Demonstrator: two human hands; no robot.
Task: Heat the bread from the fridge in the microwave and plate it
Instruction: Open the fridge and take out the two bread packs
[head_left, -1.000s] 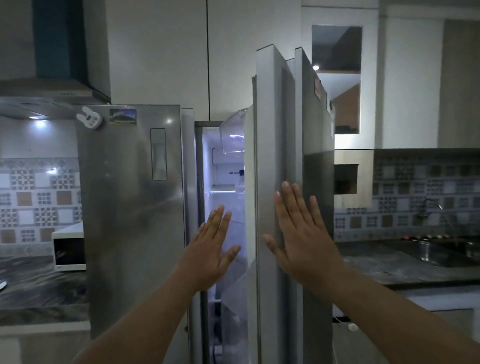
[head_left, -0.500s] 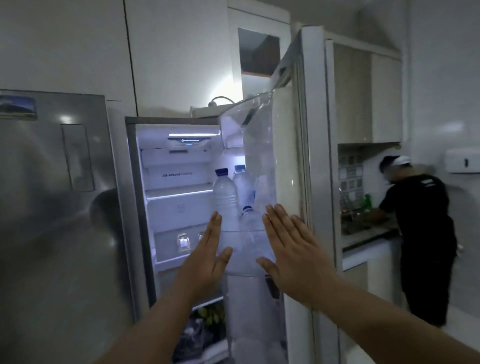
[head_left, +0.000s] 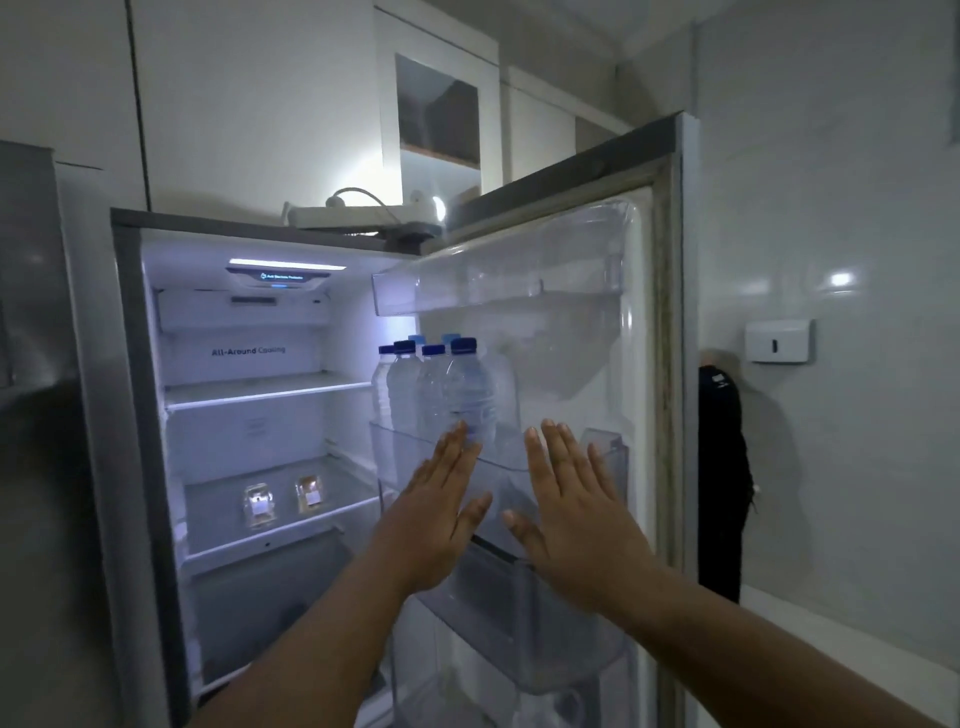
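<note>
- Fridge: right-hand door stands swung wide, interior lit.
- Your left hand: raised flat, fingers straight and together, palm toward the fridge; grip wide, holding nothing.
- Your right hand: raised just beside the left, fingers straight and slightly spread; grip wide, holding nothing. Whether it touches the door bin behind it cannot be told.
- Bread: two small clear packets with brownish contents and white labels lie side by side on the lower glass shelf, left of your left hand and apart from it. Contents too small to confirm.
- Door bin holds a cluster of upright blue-capped water bottles, just above your fingertips.
- Power strip with cable lies on top of the fridge.
- Dark garment hangs at the wall right of the door, below a white wall box.
</note>
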